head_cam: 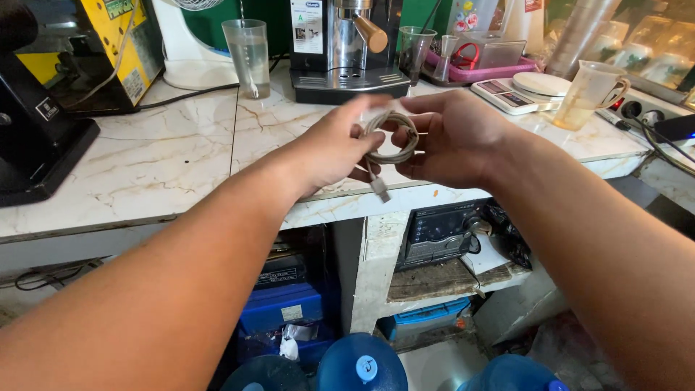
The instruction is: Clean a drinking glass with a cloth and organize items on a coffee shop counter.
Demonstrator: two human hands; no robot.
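A single pale cable [389, 137], wound into a small coil, sits between your two hands, held up in the air just above the front edge of the marble counter [166, 159]. The coil's loop faces you, and one loose end with a plug hangs straight down from its lower left side. Your left hand [334, 145] closes its fingers around the coil's left side; your right hand [456, 137] pinches the right side, fingers curled around the strands. Both hands touch the cable, so neither is nearer. On the counter behind stand one espresso machine [347, 43] directly beyond your hands, one tall clear glass [247, 51] to its left, one clear plastic cup [415, 51] to its right, one white kitchen scale [521, 88] and one measuring jug [590, 94] holding yellowish liquid farther right. A black grinder [32, 123] stands at the far left. Below the counter you can count three blue water bottles [362, 369].
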